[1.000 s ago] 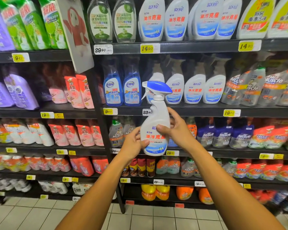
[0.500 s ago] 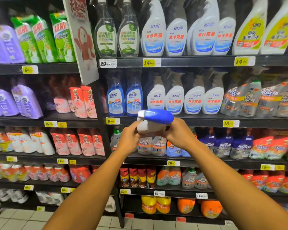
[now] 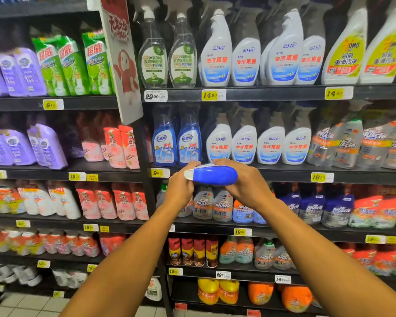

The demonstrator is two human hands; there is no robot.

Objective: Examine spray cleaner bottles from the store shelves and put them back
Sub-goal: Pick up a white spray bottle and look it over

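I hold a white spray cleaner bottle [image 3: 212, 175] with a blue trigger head, tipped toward me so only the blue top and white nozzle show. My left hand [image 3: 181, 188] grips it from the left and my right hand [image 3: 245, 181] grips it from the right; the bottle's body is hidden behind my hands. It hovers in front of the second shelf's edge [image 3: 272, 173], just below a row of matching white bottles [image 3: 245, 145].
Dark store shelves hold rows of products: two blue glass-cleaner bottles [image 3: 176, 143], Mr Muscle sprays [image 3: 352, 145], two clear sprays [image 3: 167, 62] above, refill pouches [image 3: 121, 147] on the left. A hanging sign [image 3: 124, 65] juts from the upright. Tiled floor lies below.
The bottle went from upright with its label facing me to tipped over, top toward me. Both hands kept their hold. My view has tilted upward a little.
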